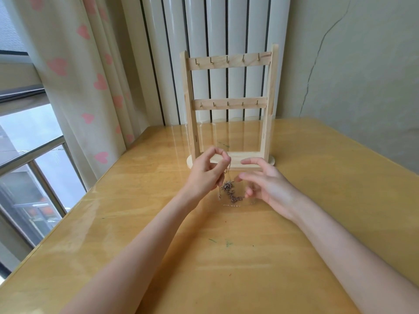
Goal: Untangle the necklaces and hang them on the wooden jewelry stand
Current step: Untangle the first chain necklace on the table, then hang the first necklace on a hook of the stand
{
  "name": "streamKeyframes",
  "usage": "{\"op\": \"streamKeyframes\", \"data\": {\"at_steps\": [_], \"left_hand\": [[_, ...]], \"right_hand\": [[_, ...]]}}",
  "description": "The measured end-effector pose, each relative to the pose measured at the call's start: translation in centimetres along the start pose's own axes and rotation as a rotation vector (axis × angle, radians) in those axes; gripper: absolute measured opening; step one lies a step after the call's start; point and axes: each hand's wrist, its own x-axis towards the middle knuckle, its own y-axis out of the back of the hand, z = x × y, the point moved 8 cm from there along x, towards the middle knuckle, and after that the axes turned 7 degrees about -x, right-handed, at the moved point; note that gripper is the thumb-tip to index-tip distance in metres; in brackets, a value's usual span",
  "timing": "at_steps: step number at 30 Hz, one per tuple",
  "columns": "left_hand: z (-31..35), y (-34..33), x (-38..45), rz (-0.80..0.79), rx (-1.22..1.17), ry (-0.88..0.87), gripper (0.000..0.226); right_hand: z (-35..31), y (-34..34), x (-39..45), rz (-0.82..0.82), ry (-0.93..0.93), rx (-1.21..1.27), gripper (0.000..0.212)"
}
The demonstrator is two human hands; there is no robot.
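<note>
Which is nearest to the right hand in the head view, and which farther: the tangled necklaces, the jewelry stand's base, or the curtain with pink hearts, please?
From the right hand:
1. Tangled necklaces, just left of its fingertips, on the table.
2. Jewelry stand's base, just beyond the fingers.
3. Curtain with pink hearts, far left by the window.

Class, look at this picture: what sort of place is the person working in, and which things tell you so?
Probably a room in a home. A wooden table stands in a corner by a window, with a heart-patterned curtain and a white radiator behind it.
</note>
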Motion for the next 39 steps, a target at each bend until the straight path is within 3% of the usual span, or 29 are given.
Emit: {"op": "streamKeyframes", "data": {"at_steps": [3,6,8,13,15,18,20,23,28,39], "left_hand": [[0.7,-1.0,-0.2,-0.074,0.061,-0.034,0.008],[0.5,-1.9,-0.5,-0.133,0.103,-0.029,0.013],[0.4,-1.7,-0.4,-0.119,0.101,-0.028,0.014],[-0.1,0.7,0.2,0.059,0.080,-0.016,0.011],[-0.3,1.5,0.4,0.105,0.083,-0.001,0.012],[0.3,1.9,1.0,0.084,0.183,0.007,0.012],[0.8,1.9,1.8,0.021,0.250,0.031,0.011],[2.1,2.3,3.1,-0.019,0.150,0.093,0.010],[5.2,5.2,5.9,0.097,-0.104,0.087,0.017],[9.1,11.0,12.0,0.372,-0.050,-0.121,0.026]], "right_hand": [[-0.5,-0.5,0.0,-0.013,0.084,-0.268,0.035],[-1.3,-0.8,0.1,0.060,0.210,-0.552,0.007],[-1.2,-0.6,0.3,0.102,0.214,-0.590,0.007],[-1.6,0.6,0.3,0.196,0.228,-0.563,0.018],[-2.1,0.7,0.1,0.161,0.218,-0.388,0.019],[-3.4,0.9,0.7,0.082,0.198,-0.077,0.019],[-4.9,0.8,1.7,0.058,0.169,-0.040,0.019],[-8.7,0.2,3.3,0.114,0.168,-0.234,0.019],[-15.9,-1.8,6.2,0.237,0.300,-0.463,0.018],[-25.7,-4.1,13.0,0.497,0.583,-0.920,0.014]]}}
